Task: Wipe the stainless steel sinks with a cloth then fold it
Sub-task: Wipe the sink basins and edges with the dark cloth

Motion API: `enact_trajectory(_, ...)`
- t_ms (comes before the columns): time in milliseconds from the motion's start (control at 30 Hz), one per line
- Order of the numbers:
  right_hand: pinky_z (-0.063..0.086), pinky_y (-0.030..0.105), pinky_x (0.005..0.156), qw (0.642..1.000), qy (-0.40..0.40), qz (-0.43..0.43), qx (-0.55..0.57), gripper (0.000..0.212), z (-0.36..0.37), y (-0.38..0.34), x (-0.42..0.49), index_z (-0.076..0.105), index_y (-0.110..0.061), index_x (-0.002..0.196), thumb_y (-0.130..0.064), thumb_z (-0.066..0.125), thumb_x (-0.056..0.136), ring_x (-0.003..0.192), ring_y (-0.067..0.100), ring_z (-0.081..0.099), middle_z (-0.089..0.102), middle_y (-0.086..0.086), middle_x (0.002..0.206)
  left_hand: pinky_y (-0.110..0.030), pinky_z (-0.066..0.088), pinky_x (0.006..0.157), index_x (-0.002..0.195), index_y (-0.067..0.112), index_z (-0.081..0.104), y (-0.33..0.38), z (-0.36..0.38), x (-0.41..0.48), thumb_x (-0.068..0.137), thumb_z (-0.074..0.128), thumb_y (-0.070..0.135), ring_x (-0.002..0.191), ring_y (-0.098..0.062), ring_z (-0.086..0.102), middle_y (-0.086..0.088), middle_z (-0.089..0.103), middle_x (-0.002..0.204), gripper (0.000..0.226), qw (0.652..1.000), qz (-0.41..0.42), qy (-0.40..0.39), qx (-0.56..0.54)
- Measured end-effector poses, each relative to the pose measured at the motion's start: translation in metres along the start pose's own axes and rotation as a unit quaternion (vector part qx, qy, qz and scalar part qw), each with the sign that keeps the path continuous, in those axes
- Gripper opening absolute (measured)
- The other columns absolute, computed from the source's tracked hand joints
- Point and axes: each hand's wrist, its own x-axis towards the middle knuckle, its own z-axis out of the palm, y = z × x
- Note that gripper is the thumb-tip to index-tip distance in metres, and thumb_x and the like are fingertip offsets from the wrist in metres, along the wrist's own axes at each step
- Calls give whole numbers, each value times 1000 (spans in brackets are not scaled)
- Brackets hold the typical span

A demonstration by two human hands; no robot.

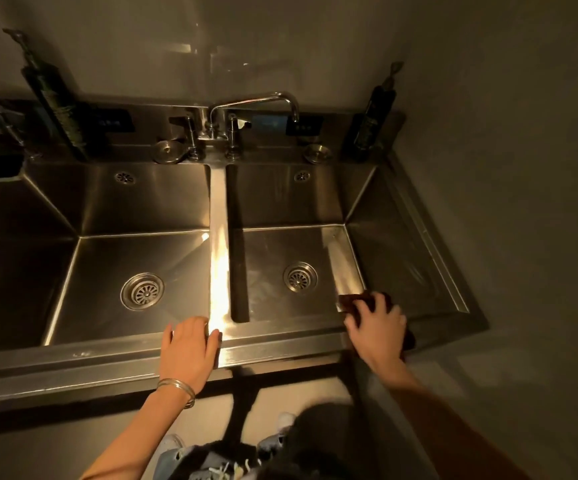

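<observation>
A double stainless steel sink fills the view, with the left basin (pixel 135 206) and the right basin (pixel 280 202) split by a bright divider (pixel 219 237). A dark brown cloth (pixel 353 301) lies at the front right corner of the right basin. My right hand (pixel 379 327) presses down on the cloth with fingers spread. My left hand (pixel 187 344), with bangles on the wrist, rests flat on the front rim (pixel 107 358) beside the divider and holds nothing.
A swivel faucet (pixel 253 102) stands behind the divider, its spout over the right basin. Two round plugs (pixel 168 151) (pixel 317 153) lie on the back ledge. Dark pump bottles (pixel 55 98) (pixel 372 119) stand at the back left and back right. A wall runs along the right side.
</observation>
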Motion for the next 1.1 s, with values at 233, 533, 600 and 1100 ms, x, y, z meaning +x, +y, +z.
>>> enact_trajectory(233, 47, 38, 79, 962, 19, -266, 65, 31, -1, -88, -38, 57, -32, 105, -52, 51, 82, 94, 27, 56, 56, 2, 121, -51, 34, 102, 102, 1, 61, 30, 8, 1, 84, 64, 26, 122, -39, 43, -24, 48, 132, 31, 997, -60, 50, 21)
enact_trajectory(533, 27, 49, 104, 991, -66, -107, 35, 37, 3, 78, 4, 51, -32, 123, -48, 47, 90, 130, 31, 33, 35, 0, 145, -53, 36, 104, 114, 1, 60, 85, 31, 4, 86, 61, 21, 119, -36, 47, -18, 56, 122, 34, 995, 87, 25, 42)
enact_trajectory(600, 24, 46, 108, 994, -61, -88, 30, 38, -3, 116, 18, 49, -31, 126, -46, 45, 92, 130, 30, 32, 31, 1, 146, -53, 32, 106, 113, 3, 61, 103, 41, 5, 88, 59, 22, 119, -35, 49, -17, 59, 118, 31, 992, 117, 24, 44)
enact_trajectory(1100, 44, 42, 85, 998, -6, -4, 62, 44, 3, 121, 25, 55, -20, 121, -44, 44, 85, 102, 40, 52, 50, 15, 128, -42, 44, 95, 105, 13, 64, 158, 66, 7, 95, 43, 31, 90, -25, 62, -6, 68, 94, 29, 985, 151, -53, 70)
